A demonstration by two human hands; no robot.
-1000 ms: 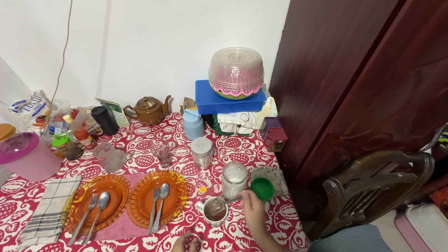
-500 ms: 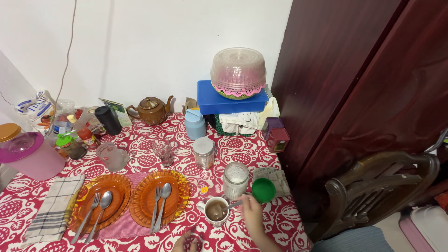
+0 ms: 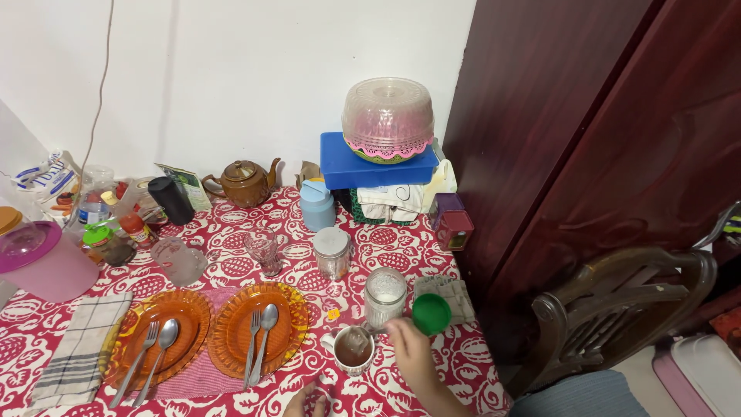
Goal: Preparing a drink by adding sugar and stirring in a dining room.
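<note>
At the near edge of the table, the left hand [image 3: 307, 401] shows only as a few knuckles low in view, resting on the red patterned cloth [image 3: 455, 371]; whether its fingers are curled or flat, I cannot tell. Just past it, at about one o'clock, stands the white cup [image 3: 354, 349], brown tea inside with a tea bag at the surface. The right hand [image 3: 413, 354] sits at three o'clock of the cup, fingers pinched together on the handle of a spoon [image 3: 378, 329] whose bowl end reaches over the cup's rim; the fingers are just beside the cup, not touching it. I would judge the cup fairly light, stiff and breakable, likely hot and easy to slop, so its small handle at the left side is the place to grip; the spoon is thin, rigid and a bit slick, best held far up the stem as it is now. At twelve o'clock of the hand lies a green lid [image 3: 431, 313], and beside that an open glass jar [image 3: 384, 296] of white grains. Further back stand a lidded jar [image 3: 333, 252], a blue jug [image 3: 318, 205] and a brown teapot [image 3: 245, 182]; at nine o'clock, two orange plates [image 3: 287, 309] carry cutlery.
</note>
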